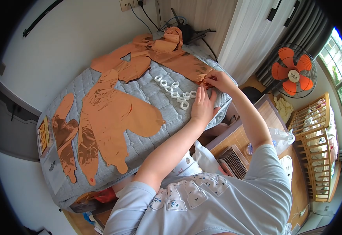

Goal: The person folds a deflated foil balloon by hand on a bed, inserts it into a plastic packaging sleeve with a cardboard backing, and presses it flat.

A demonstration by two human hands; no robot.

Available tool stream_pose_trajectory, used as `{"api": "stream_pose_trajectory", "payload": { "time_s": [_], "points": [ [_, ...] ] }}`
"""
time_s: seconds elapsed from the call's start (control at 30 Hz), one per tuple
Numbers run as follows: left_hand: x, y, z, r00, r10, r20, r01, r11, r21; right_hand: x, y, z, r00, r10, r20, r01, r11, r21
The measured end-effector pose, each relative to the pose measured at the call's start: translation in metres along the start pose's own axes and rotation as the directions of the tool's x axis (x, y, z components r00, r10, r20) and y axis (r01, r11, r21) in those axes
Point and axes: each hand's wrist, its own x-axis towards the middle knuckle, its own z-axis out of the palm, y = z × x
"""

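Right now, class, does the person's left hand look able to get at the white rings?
Probably yes: the left hand lies right beside the nearest of the white rings, with nothing visible in the way. The right hand, at the copper foil, sits beyond.

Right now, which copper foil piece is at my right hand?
The long strip angling across the far right of the bed: its end meets your right hand's fingers. The broad pieces farther left touch neither hand.

The 2 hands (204,105) (220,82) partly hide the copper foil strip (183,66).
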Motion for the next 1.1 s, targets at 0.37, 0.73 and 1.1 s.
{"api": "stream_pose_trajectory", "payload": {
  "time_s": [0.37,0.73,1.1],
  "points": [
    [0.001,-0.002,-0.005,1.0,0.002,0.021,-0.002,1.0,-0.029,-0.003,0.015,-0.011,0.997,-0.081,-0.006,0.081,0.997,0.01],
    [0.001,-0.001,-0.002,1.0,-0.017,0.018,0.019,0.997,-0.07,-0.006,0.007,-0.005,0.996,-0.038,-0.082,0.04,0.999,0.019],
    [0.002,-0.002,-0.005,0.999,-0.003,0.035,0.006,0.997,-0.075,-0.016,0.018,-0.011,0.947,-0.322,0.01,0.322,0.946,-0.031]
  ]
}}
